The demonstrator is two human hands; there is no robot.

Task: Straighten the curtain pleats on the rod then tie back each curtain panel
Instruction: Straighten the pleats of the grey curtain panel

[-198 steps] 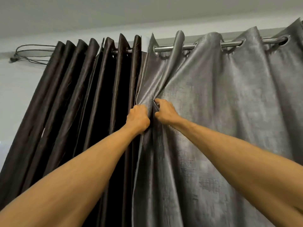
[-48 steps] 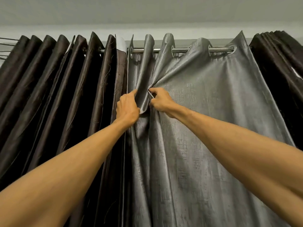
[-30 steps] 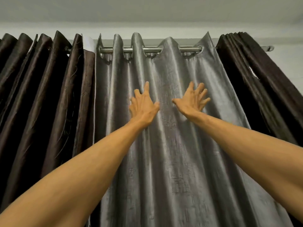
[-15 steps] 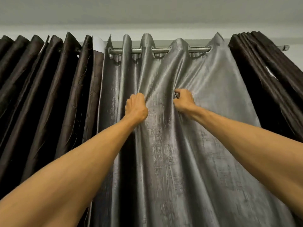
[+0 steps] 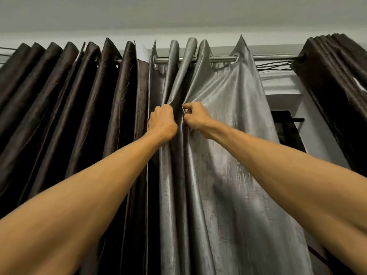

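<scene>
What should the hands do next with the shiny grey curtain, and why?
Probably the right hand should let go, reach right to the flat stretch and pull it in as another pleat. It and the left hand grip folds of the grey curtain close together; the folds there are bunched tight, but the part toward its right edge hangs wide and smooth below the rod.
</scene>
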